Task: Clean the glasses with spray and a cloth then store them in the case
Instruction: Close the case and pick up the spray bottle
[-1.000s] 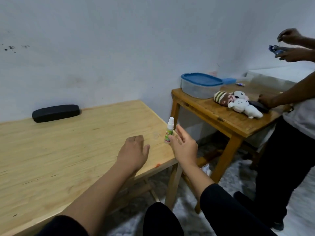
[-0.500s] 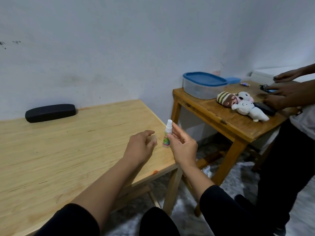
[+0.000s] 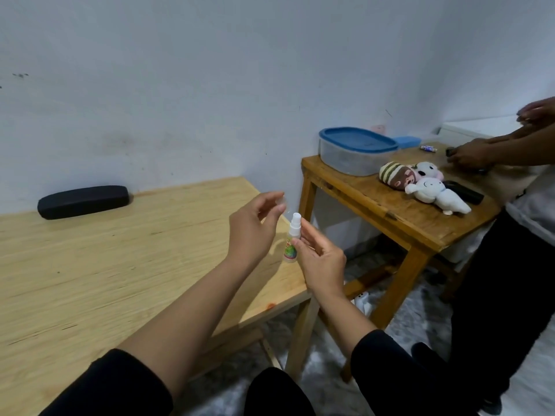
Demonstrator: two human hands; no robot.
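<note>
1. Spray bottle (image 3: 292, 239): upright, raised over the near right corner of the light wooden surface (image 3: 90, 280); white nozzle bare.
2. Right hand (image 3: 322, 259): grip closed on the bottle's lower body, fingers behind, thumb in front.
3. Left hand (image 3: 253, 226): raised just left of the nozzle, fingertips pinching a small clear cap (image 3: 281, 202), apart from the bottle.
4. Black case (image 3: 83, 201): lid down, lying at the far edge against the wall.
5. Second surface (image 3: 390, 211), right: blue-lidded container (image 3: 357, 150), plush toys (image 3: 420, 184); another person's hands (image 3: 468, 154) over it.
</note>
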